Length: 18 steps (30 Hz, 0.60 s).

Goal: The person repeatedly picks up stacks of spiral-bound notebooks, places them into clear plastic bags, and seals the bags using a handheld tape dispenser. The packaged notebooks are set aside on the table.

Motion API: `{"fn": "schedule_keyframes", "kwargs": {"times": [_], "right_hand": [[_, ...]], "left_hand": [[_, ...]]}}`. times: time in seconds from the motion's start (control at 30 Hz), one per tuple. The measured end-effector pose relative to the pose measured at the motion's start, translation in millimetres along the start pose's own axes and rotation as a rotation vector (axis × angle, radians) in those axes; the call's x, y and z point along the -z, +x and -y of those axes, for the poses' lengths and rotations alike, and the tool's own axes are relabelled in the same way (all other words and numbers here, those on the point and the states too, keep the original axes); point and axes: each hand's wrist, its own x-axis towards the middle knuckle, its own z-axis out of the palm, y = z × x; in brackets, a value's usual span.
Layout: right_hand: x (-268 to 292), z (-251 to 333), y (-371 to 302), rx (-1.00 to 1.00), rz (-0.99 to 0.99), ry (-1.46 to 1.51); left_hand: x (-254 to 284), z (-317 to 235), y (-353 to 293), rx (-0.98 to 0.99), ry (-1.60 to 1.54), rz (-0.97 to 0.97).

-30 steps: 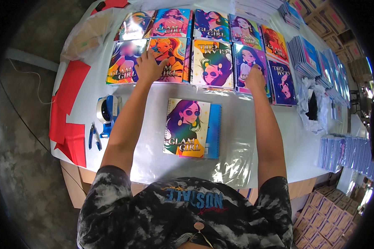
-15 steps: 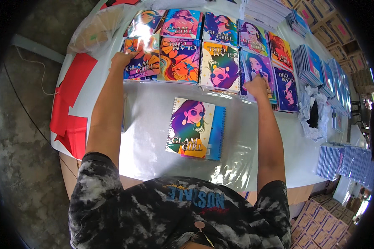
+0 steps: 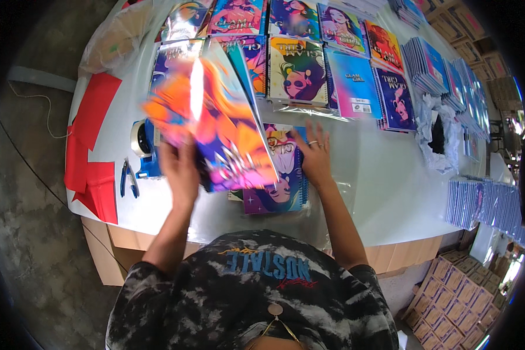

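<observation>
My left hand [image 3: 179,172] grips an orange and purple notebook [image 3: 216,116] by its lower left edge. The notebook is tilted in the air and smeared by motion; a teal edge shows behind it. Under it, a purple notebook with an upside-down figure [image 3: 274,195] lies on the small pile at the table's middle, partly hidden. Spread fingers of my right hand [image 3: 315,154], one with a ring, rest at the right edge of that purple notebook. Beyond the hands are rows of spiral notebooks, among them a white one [image 3: 297,73] and a blue-pink back cover [image 3: 354,84].
At the left lie a tape dispenser [image 3: 140,143], blue-handled pliers [image 3: 129,178] and red sheets [image 3: 99,186]. Clear plastic film [image 3: 332,221] lies near the front edge. Stacked notebooks [image 3: 426,64] and crumpled plastic [image 3: 438,137] sit at the right. Cartons [image 3: 449,303] stand below.
Both hands have come back from the notebook rows. The left has lifted an orange notebook; a purple one now covers the middle pile. A blue-pink back cover shows where the right hand was.
</observation>
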Motion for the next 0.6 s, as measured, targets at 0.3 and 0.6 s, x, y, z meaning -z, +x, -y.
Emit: {"fn": "schedule_keyframes", "kwargs": {"times": [0.3, 0.6], "right_hand": [[2.4, 15.5, -25.9, -0.223, -0.048, 0.262], [20.3, -21.8, 43.7, -0.32, -0.454, 0.351]], "left_hand": [[9.5, -65.0, 11.3, -0.256, 0.713, 0.323], [-98.2, 55.4, -57.4, -0.614, 0.42, 0.77]]}}
